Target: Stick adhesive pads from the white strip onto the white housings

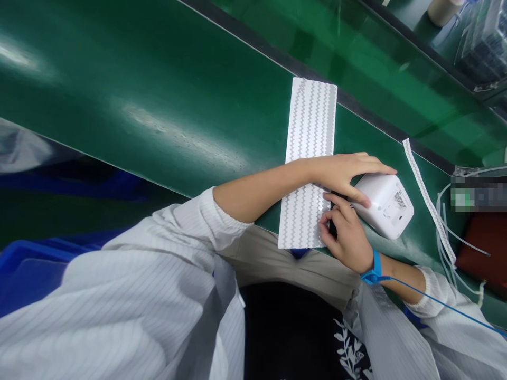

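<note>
A white rounded device (386,203) with a printed label lies on the green belt (178,105) near its front edge. My left hand (344,174) reaches across and rests on top of the device, fingers spread over it. My right hand (344,235), wearing a blue wrist strap (374,269), pinches something small and dark at the device's left end; what it is I cannot tell. Under both hands lies a long white sheet (307,158) printed with grey zigzag strips.
A narrow zigzag strip (428,198) lies right of the device, beside white cables (447,237) and a dark red item (481,245). Blue bins (35,269) sit at lower left. A black rail (356,100) runs behind the belt.
</note>
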A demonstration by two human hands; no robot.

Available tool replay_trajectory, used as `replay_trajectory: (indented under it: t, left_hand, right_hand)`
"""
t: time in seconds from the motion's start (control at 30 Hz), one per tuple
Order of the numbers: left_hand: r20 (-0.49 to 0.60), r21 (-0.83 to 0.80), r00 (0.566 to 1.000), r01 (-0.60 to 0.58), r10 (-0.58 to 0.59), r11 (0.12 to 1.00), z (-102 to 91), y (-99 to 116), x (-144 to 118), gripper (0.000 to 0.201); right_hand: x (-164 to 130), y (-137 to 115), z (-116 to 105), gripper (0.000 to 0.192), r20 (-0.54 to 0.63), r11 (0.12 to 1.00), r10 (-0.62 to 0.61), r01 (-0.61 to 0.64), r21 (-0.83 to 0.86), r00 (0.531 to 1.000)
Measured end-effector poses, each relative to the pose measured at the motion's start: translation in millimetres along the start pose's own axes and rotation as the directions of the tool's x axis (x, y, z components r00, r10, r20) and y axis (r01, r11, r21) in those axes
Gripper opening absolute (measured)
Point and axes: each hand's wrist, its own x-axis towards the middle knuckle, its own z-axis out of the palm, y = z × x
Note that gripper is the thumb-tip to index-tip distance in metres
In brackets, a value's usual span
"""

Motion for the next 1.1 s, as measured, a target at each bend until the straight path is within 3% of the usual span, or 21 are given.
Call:
replay_trajectory:
  t: [0.27, 0.4, 0.5, 0.63, 0.73, 0.83, 0.9, 0.97, 1.03, 1.1]
  left_hand:
    - [0.010, -0.001, 1.000, 0.009, -0.009, 1.000, -3.0, 1, -2, 0.101]
    - [0.006, 0.000, 1.000, -0.003, 0.003, 1.000, -2.6, -1, -3, 0.103]
    - [0.003, 0.017, 0.999, -0.053, 0.053, 0.998, 0.9, -1, -4, 0.106]
    - [0.018, 0.056, 0.994, -0.108, 0.107, 0.993, 5.8, -1, -6, 0.097]
    - [0.041, 0.045, 0.997, -0.067, 0.065, 0.997, 5.6, 1, -9, 0.091]
    - [0.024, 0.020, 1.000, -0.019, 0.018, 1.000, 2.0, 4, -13, 0.086]
    - [0.019, 0.002, 1.000, 0.015, -0.015, 1.000, -1.0, 5, -16, 0.079]
    - [0.026, -0.006, 0.998, 0.051, -0.051, 0.999, -3.5, 6, -19, 0.073]
    - [0.030, -0.017, 0.997, 0.069, -0.068, 0.997, -4.7, 6, -22, 0.069]
    - [0.028, -0.044, 0.998, 0.050, -0.049, 0.998, -4.8, 5, -24, 0.062]
  right_hand:
    - [1, 4, 4, 0.010, 0.009, 0.997, -0.056, 0.056, -0.043, 0.998]
    - [1, 2, 3, 0.009, -0.015, 0.998, -0.054, 0.054, -0.008, 0.998]
    - [-2, -8, -4, 0.009, -0.051, 0.992, -0.121, 0.123, 0.041, 0.991]
    - [-9, -14, -34, 0.009, -0.192, 0.971, -0.233, 0.239, 0.005, 0.953]
    - [-11, 6, -68, 0.007, -0.357, 0.989, -0.127, 0.088, -0.123, 0.926]
    - [-13, 49, -99, 0.025, -0.552, 0.997, 0.026, -0.059, -0.043, 0.833]
    - [-18, 79, -111, 0.031, -0.510, 0.991, 0.124, -0.080, 0.106, 0.852]
    - [-26, 101, -118, 0.034, -0.369, 0.957, 0.213, -0.118, 0.264, 0.905]
    - [-32, 114, -119, 0.038, -0.225, 0.906, 0.277, -0.176, 0.385, 0.934]
    - [-35, 119, -117, 0.040, -0.137, 0.848, 0.330, -0.230, 0.477, 0.934]
